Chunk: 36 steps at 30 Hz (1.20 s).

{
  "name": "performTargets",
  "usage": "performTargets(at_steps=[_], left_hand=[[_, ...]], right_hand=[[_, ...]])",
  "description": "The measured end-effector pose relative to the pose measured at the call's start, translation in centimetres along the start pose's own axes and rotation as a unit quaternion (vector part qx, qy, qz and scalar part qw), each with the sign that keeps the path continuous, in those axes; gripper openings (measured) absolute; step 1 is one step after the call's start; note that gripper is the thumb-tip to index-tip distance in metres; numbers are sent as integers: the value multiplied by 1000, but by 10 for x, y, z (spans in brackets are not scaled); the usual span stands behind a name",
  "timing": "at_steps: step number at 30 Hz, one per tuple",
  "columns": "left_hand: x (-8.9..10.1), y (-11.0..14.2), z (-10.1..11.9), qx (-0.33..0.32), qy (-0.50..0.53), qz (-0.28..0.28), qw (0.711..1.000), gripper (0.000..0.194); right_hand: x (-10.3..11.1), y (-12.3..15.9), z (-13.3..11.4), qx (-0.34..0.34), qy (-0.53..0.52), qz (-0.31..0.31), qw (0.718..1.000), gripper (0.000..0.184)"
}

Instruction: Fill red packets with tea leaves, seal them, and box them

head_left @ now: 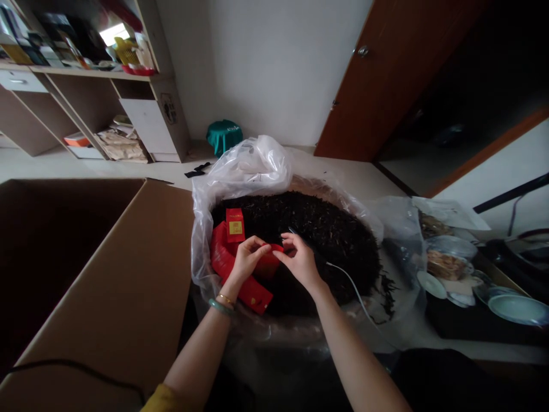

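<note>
Plain white wall (266,68) and pale floor (43,167) form the background, with a reddish-brown wooden door (355,103) set at the right. On the floor, a large clear plastic bag (249,166) is left wide open around a broad heap of dark, loose, leaf-like material (334,223). Beside it, at the left, a large open brown cardboard box (150,246) is placed.

Above the heap, a small red packet (268,266) is held up by its upper edge between 2 bare hands. Its left part is pinched between the thumb and fingers of the left hand (249,257). The thumb of the right hand (300,260) is laid against the edge at the other end; whether the fingers are closed on it from behind cannot be told. Just left of the packet, more red packaging (221,252) is spread over the heap, topped by 1 flat red packet with a yellow label (235,226). A thin white cable (354,286) is draped near the right hand (its upper end is hard to make out).

The step in hand is judged to be work on the packet's mouth. For a next move, the edge would need to be kept steady, with both sides evenly supported.
</note>
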State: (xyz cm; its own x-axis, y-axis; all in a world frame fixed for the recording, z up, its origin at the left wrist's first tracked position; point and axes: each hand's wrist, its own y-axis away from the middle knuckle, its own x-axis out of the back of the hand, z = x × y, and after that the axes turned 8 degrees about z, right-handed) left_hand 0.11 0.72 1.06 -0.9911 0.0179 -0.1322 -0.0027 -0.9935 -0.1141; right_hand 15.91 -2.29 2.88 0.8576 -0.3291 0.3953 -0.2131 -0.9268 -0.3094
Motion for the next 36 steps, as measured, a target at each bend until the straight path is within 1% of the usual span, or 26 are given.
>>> performTargets(at_steps=[3, 6, 7, 10, 14, 18, 20, 23, 25, 27, 29, 31, 33, 36], left_hand=[[1, 0, 2, -7, 10, 4, 1000, 36], [1, 0, 3, -14, 17, 12, 1000, 35], [1, 0, 4, -13, 20, 15, 1000, 35], [0, 0, 4, -7, 30, 23, 999, 33], [-2, 0, 1, -7, 10, 17, 1000, 30], [-2, -1, -1, -5, -1, 17, 1000, 29], [-2, -1, 0, -3, 4, 22, 1000, 30], [-4, 0, 1, 19, 25, 15, 999, 34], [-6, 2, 3, 52, 29, -12, 998, 43], [-7, 4, 3, 91, 23, -43, 995, 47], [-8, 5, 3, 116, 19, -54, 992, 47], [-7, 6, 3, 125, 20, -47, 991, 48], [-6, 5, 3, 129, 24, -40, 991, 48], [-4, 4, 2, 133, 36, -44, 990, 47]], right_hand=[[-4, -1, 0, -49, -56, -6, 997, 32], [-8, 0, -2, -87, -108, 38, 990, 38], [-10, 1, -2, -93, -117, 53, 987, 38], [-14, 4, -3, -87, -115, 75, 987, 29], [-16, 7, -4, -64, -94, 100, 988, 24], [-21, 13, -3, -82, -99, 67, 989, 21], [-23, 16, -1, -90, -89, 67, 990, 21], [-23, 19, 2, -81, -70, 102, 989, 21], [-21, 18, 3, -68, -70, 139, 986, 22], [-18, 17, 4, -58, -81, 162, 982, 22], [-17, 15, 4, -51, -98, 155, 982, 22], [-16, 12, 5, -51, -118, 125, 984, 21], [-15, 9, 6, -66, -139, 99, 983, 20], [-12, 4, 9, -96, -153, 65, 981, 29]])
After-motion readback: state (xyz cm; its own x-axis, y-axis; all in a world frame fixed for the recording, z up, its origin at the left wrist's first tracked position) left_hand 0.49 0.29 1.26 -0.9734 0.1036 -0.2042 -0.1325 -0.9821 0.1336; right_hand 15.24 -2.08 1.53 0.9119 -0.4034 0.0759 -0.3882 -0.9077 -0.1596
